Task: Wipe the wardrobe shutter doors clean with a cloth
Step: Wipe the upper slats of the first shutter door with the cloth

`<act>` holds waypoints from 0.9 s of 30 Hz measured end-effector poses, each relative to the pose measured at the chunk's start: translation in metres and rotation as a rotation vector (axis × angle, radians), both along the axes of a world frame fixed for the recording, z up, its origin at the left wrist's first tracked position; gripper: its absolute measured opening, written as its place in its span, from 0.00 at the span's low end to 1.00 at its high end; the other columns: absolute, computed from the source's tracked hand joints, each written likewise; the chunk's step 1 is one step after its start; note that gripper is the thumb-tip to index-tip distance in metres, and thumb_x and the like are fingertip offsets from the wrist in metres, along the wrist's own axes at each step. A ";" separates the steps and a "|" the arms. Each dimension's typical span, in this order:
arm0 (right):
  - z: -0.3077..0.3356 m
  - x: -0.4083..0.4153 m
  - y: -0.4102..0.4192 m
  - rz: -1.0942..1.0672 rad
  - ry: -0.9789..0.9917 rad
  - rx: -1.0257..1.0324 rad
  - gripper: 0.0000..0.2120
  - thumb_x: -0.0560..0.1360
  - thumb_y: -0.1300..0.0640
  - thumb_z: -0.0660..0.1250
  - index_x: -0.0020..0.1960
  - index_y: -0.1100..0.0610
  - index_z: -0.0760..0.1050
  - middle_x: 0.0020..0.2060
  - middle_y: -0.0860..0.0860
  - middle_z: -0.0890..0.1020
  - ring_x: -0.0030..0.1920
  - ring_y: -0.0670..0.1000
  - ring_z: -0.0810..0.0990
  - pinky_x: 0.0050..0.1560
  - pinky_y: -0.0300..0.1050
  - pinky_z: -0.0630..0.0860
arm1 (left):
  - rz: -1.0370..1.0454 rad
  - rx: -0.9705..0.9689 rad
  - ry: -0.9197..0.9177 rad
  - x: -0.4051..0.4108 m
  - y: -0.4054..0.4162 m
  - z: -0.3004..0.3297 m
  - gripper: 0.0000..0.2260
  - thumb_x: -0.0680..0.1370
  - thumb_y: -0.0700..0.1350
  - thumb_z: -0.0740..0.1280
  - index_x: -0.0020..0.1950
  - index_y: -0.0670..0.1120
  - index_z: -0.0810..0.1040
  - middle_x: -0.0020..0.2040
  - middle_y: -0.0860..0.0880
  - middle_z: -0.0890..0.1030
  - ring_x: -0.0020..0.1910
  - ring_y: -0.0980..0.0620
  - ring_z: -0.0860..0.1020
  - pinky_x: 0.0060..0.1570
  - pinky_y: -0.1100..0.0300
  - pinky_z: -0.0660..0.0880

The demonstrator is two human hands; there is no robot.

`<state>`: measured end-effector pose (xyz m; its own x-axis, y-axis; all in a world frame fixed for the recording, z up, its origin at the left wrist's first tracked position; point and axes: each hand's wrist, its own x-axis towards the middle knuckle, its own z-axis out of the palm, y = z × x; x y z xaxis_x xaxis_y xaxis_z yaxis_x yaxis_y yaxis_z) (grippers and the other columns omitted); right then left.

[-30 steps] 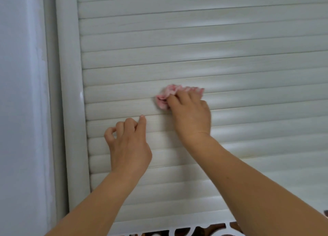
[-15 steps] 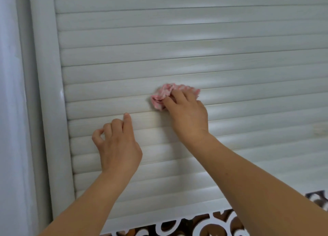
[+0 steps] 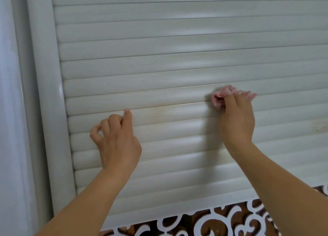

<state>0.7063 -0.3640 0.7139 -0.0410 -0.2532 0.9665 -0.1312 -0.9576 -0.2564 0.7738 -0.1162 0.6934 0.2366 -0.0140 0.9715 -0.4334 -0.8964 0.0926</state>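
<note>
The crumpled pink cloth (image 3: 224, 97) sits bunched against the white slatted shutter door (image 3: 177, 61), right of the door's middle and about halfway up the view. It lies across the groove between two horizontal slats, with a frayed end poking out to the right past the knuckles.

The right hand (image 3: 237, 122) grips the cloth from below, its fingers (image 3: 230, 101) curled over the wad and pressing it to the slat, the wrist and bare forearm running down toward the lower right corner.

The left hand (image 3: 117, 140) rests on the door well apart from the cloth, lower and to the left. Its fingers are curled in and hold nothing; the tip of the uppermost finger touches a slat edge, while the others bend back toward the palm. Its forearm comes up from the bottom left.

The slats between the two hands carry a faint yellowish tinge along one groove. A rounded white vertical frame post (image 3: 49, 102) borders the slats on the left, with a plain pale wall (image 3: 8, 111) beyond it. Below the lowest slats runs a white scroll-cut lattice panel (image 3: 204, 223) over a dark brown backing.
</note>
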 end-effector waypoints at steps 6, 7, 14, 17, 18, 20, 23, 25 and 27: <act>-0.008 0.027 0.064 -0.065 -0.037 -0.211 0.12 0.67 0.61 0.59 0.44 0.58 0.79 0.43 0.55 0.81 0.45 0.58 0.78 0.40 0.48 0.71 | -0.029 -0.010 -0.020 0.000 0.010 0.005 0.29 0.61 0.29 0.69 0.61 0.44 0.77 0.46 0.44 0.71 0.48 0.47 0.61 0.54 0.49 0.53; -0.008 0.032 0.075 -0.069 -0.032 -0.236 0.11 0.67 0.61 0.60 0.44 0.57 0.79 0.44 0.54 0.81 0.47 0.57 0.75 0.41 0.47 0.69 | -0.039 -0.014 -0.026 0.000 0.011 0.005 0.29 0.60 0.29 0.69 0.60 0.45 0.78 0.46 0.44 0.71 0.48 0.47 0.62 0.54 0.50 0.53; -0.003 0.048 0.153 0.030 0.006 -0.341 0.14 0.66 0.60 0.57 0.45 0.55 0.79 0.44 0.51 0.80 0.46 0.55 0.73 0.41 0.46 0.64 | -0.091 -0.026 -0.039 -0.001 0.022 0.012 0.25 0.57 0.31 0.70 0.51 0.47 0.81 0.47 0.43 0.72 0.48 0.47 0.63 0.54 0.50 0.54; 0.001 0.044 0.150 0.047 0.063 -0.425 0.15 0.66 0.60 0.57 0.46 0.55 0.80 0.44 0.50 0.80 0.45 0.55 0.73 0.38 0.46 0.67 | -0.078 -0.031 -0.051 -0.001 0.025 0.010 0.24 0.57 0.31 0.70 0.52 0.45 0.80 0.47 0.42 0.73 0.49 0.47 0.63 0.53 0.50 0.54; 0.001 0.042 0.140 0.026 0.089 -0.451 0.14 0.66 0.60 0.58 0.46 0.54 0.80 0.45 0.51 0.81 0.46 0.56 0.73 0.38 0.46 0.68 | -0.071 -0.027 -0.054 0.000 0.027 0.009 0.26 0.57 0.31 0.71 0.54 0.45 0.80 0.47 0.42 0.73 0.49 0.47 0.63 0.54 0.50 0.54; 0.002 0.035 0.109 -0.046 0.118 -0.444 0.12 0.67 0.57 0.63 0.48 0.53 0.80 0.46 0.51 0.81 0.48 0.57 0.74 0.37 0.47 0.69 | -0.061 -0.020 -0.051 0.000 0.030 0.007 0.28 0.59 0.30 0.71 0.57 0.46 0.80 0.47 0.43 0.73 0.49 0.47 0.63 0.55 0.50 0.54; -0.003 0.024 0.066 -0.089 0.081 -0.306 0.11 0.69 0.55 0.64 0.49 0.55 0.81 0.48 0.53 0.81 0.50 0.58 0.73 0.38 0.49 0.71 | -0.043 0.005 -0.045 0.001 0.036 0.005 0.28 0.60 0.30 0.71 0.60 0.46 0.79 0.47 0.43 0.73 0.49 0.47 0.63 0.56 0.50 0.54; -0.005 0.023 0.059 -0.053 0.023 -0.201 0.13 0.70 0.55 0.60 0.47 0.57 0.80 0.47 0.55 0.81 0.50 0.58 0.70 0.39 0.50 0.71 | -0.048 0.016 -0.039 0.001 0.040 0.004 0.28 0.61 0.30 0.71 0.60 0.47 0.78 0.48 0.43 0.72 0.49 0.48 0.63 0.56 0.49 0.54; -0.004 0.027 0.070 -0.015 -0.037 -0.150 0.13 0.70 0.56 0.59 0.45 0.58 0.80 0.47 0.55 0.81 0.50 0.58 0.69 0.39 0.51 0.71 | -0.056 0.014 -0.038 0.003 0.043 0.005 0.28 0.61 0.31 0.71 0.60 0.47 0.79 0.47 0.43 0.72 0.48 0.48 0.63 0.57 0.49 0.53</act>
<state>0.7334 -0.2944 0.7102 -0.0797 -0.1054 0.9912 -0.1386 -0.9836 -0.1158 0.7764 -0.0734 0.6982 0.1979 -0.0399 0.9794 -0.4861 -0.8716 0.0627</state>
